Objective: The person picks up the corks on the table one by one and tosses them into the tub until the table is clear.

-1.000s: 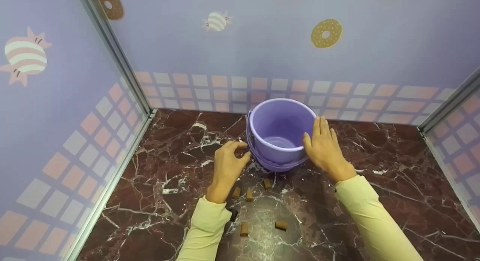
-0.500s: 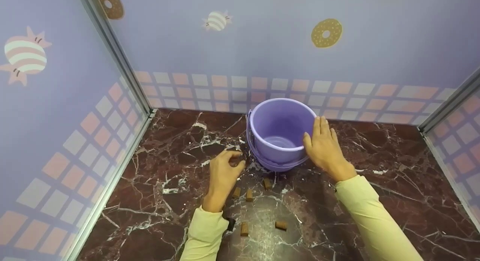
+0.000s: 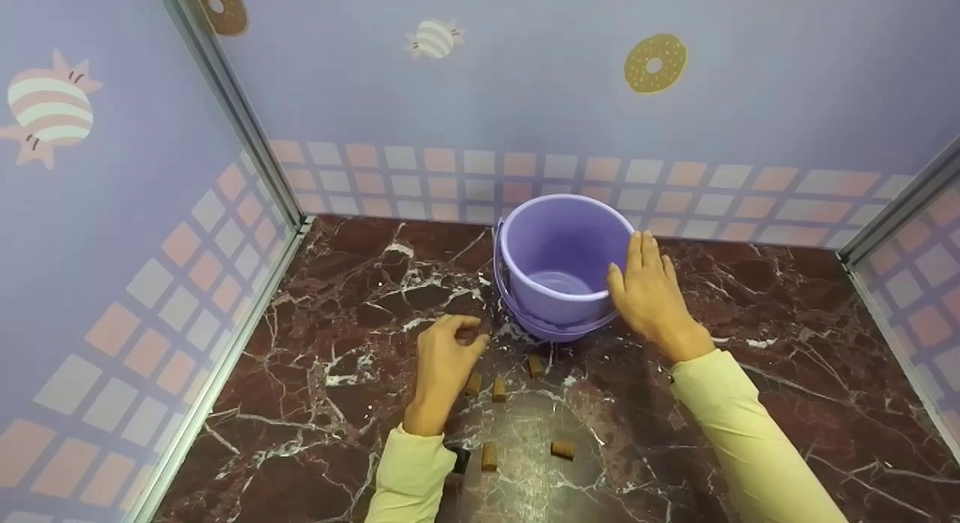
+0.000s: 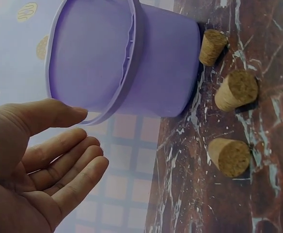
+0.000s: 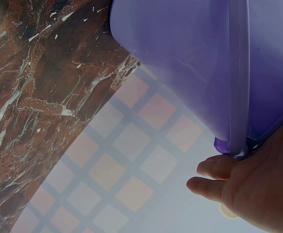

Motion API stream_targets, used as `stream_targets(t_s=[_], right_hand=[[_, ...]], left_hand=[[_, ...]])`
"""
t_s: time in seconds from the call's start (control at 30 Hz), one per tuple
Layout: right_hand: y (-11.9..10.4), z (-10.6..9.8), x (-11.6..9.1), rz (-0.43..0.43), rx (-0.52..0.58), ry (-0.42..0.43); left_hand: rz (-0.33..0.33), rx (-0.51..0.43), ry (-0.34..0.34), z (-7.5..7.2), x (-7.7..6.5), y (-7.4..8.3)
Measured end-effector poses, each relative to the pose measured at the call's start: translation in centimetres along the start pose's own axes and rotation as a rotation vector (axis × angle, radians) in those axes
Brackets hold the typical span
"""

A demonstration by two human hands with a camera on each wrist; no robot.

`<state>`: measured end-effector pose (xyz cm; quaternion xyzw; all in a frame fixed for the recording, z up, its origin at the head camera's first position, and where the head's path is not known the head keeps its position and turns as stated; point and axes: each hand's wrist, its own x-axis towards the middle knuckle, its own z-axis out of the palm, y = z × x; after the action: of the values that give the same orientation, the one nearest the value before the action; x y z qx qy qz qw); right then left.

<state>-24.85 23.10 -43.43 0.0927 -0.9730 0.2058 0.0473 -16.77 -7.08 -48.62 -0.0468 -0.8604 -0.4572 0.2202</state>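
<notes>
A purple bucket (image 3: 559, 313) stands upright on the dark red marbled surface, with its handle hanging down around its front side. Against its right rim rests my right hand (image 3: 651, 294), fingers straight and thumb over the rim. In the right wrist view the fingers (image 5: 212, 187) reach past the handle's pivot. My left hand (image 3: 442, 362) hovers left of the bucket, loosely curved, holding nothing; the left wrist view shows a gap between thumb and fingers. Several tapered corks lie in front of the bucket, among them a cork (image 3: 535, 367) nearest it and a cork (image 3: 473, 384) beside my left hand.
Nearer to me lie a cork (image 3: 489, 457) and another cork (image 3: 562, 450). A patterned back wall (image 3: 525, 95) rises close behind the bucket. The left wall (image 3: 112, 230) and right wall (image 3: 911, 290) bound the marbled surface (image 3: 315, 425).
My left hand has drawn back from beside the bucket, moving left and toward me. The right hand stays at the rim; the bucket and corks have not moved.
</notes>
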Motion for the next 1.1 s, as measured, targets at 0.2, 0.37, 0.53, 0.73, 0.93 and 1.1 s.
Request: stream_targets(t_s=[0.2,0.37,0.53,0.73,0.93,1.1], right_hand=[[0.0,0.1,0.0,-0.004,0.000,0.015],[0.0,0.0,-0.1,-0.003,0.001,0.013],[0.0,0.0,-0.1,0.001,0.005,0.004],[0.1,0.2,0.0,0.002,0.006,0.002],[0.0,0.1,0.0,-0.002,0.005,0.005],[0.0,0.1,0.1,-0.005,0.005,0.004]], left_hand=[[-0.018,0.006,-0.006,0.2,-0.6,-0.6],[-0.045,0.000,-0.032,0.3,-1.4,-1.2],[-0.059,0.034,-0.050,0.6,-2.1,-1.8],[-0.057,0.062,-0.055,1.0,-2.9,-2.6],[-0.088,0.053,-0.067,1.4,-3.4,-3.1],[-0.086,0.070,-0.071,1.7,-3.6,-3.5]])
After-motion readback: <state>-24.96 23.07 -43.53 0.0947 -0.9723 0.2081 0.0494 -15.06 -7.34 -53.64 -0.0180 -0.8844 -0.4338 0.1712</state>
